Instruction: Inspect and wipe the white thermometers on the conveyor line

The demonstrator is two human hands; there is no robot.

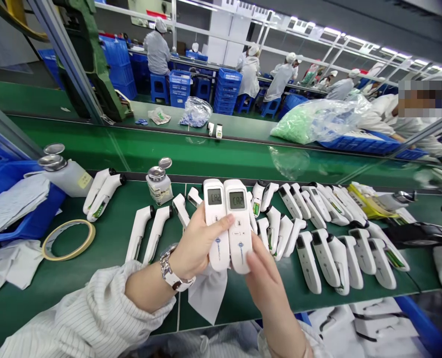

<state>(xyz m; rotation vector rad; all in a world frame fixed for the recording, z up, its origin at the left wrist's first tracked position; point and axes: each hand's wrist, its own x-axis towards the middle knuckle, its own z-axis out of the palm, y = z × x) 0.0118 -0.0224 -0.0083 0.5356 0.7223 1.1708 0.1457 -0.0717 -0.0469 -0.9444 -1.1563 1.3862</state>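
Two white infrared thermometers stand side by side in front of me, the left thermometer (216,248) and the right thermometer (241,258), their grey screens lit with characters. My left hand (200,236) is closed around the left one, its thumb reaching across onto the right one. My right hand (266,278), slightly blurred, has its fingers at the lower right side of the right thermometer. Below the hands a white cloth (209,297) lies on the green bench (112,278). More thermometers, such as a pair (148,233) on the left and a group (351,258) on the right, lie around.
A tape roll (90,241), a pump bottle (159,186) and a blue bin (56,199) are on the left. Behind runs a green conveyor (221,156) with plastic bags. At the lower right a blue tray (422,318) holds white parts. Co-workers sit farther back.
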